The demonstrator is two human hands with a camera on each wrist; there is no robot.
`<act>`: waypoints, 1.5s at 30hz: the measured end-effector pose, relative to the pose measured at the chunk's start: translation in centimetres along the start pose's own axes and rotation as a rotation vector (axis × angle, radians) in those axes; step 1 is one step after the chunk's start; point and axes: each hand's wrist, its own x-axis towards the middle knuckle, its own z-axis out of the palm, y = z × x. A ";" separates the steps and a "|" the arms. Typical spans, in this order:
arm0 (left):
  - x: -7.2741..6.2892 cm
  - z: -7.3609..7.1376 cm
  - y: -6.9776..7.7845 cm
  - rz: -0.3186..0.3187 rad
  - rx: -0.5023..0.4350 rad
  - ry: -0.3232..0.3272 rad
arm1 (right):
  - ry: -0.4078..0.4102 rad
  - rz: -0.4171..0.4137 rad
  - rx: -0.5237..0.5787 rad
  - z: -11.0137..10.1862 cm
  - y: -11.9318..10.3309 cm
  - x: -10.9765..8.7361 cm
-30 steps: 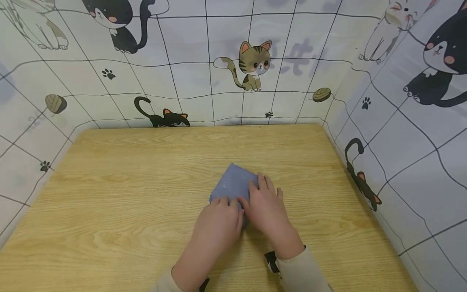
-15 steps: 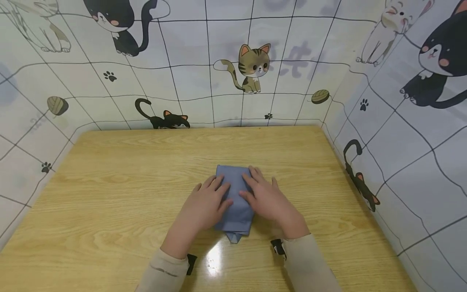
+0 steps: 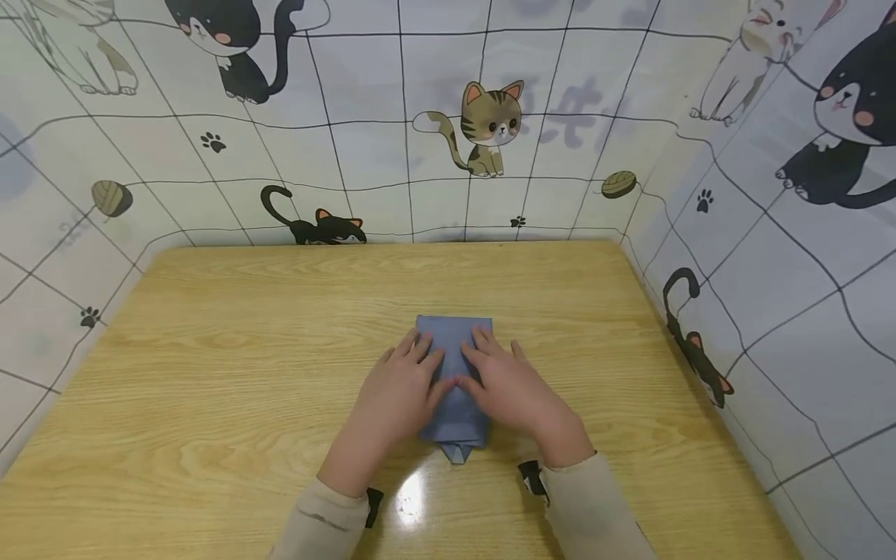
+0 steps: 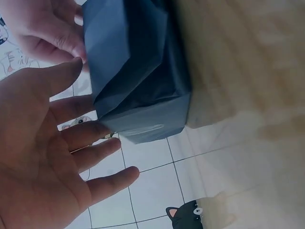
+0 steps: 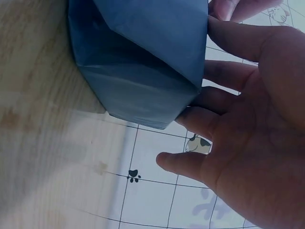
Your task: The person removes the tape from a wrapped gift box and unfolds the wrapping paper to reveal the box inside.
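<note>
A box-shaped package (image 3: 456, 330) wrapped in plain blue paper lies on the wooden table, its long side running away from me. A small folded paper flap (image 3: 457, 453) sticks out at its near end. My left hand (image 3: 395, 393) rests on the package's left part with fingers spread and straight. On the right part lies my right hand (image 3: 514, 389), fingers also extended, its thumb tip close to the left thumb. Both wrist views show the package's creased side (image 4: 143, 71), with slanting paper folds (image 5: 138, 86) and the fingertips along its top edge.
The wood-grain table (image 3: 245, 350) extends around the package on all sides. Behind it and to both sides stands a white wall covering (image 3: 364, 148) with grid lines and cartoon cats. Black straps (image 3: 533, 478) show at the wrists under beige sleeves (image 3: 591, 505).
The package was turned from a slanted position to lie straight, its near flap coming into view. My hands went from its near part to flat on top, and the thumbs have since come together.
</note>
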 end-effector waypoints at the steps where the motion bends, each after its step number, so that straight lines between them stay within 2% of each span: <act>1: 0.3 -0.2 -0.2 0.009 -0.005 0.004 | -0.001 -0.001 0.003 -0.1 0.0 0.0; 7: 3.6 -0.9 -2.2 0.146 0.005 0.144 | -0.006 0.003 0.026 -0.6 0.0 0.2; 9: 4.8 -1.0 -2.8 0.180 0.009 0.162 | -0.010 0.010 0.030 -0.7 0.0 0.2; 12: 6.2 -0.9 -3.5 0.210 0.019 0.120 | -0.010 0.013 0.036 -0.6 0.0 0.1; 16: 7.4 -0.7 -3.9 0.247 0.022 0.052 | -0.008 0.012 0.043 -0.6 0.0 0.1; 22: 8.0 -0.3 -3.9 0.272 0.010 0.031 | -0.005 0.014 0.052 -0.5 -0.1 0.0; 31: 8.0 0.1 -3.7 0.284 0.126 0.039 | -0.006 0.015 0.038 -0.3 0.0 0.1; 38: 8.3 0.1 -3.3 0.251 0.142 -0.016 | -0.007 0.027 0.047 -0.3 0.0 0.2; 45: 8.8 0.7 -3.1 0.189 0.155 -0.064 | -0.008 0.029 0.048 -0.4 0.0 0.1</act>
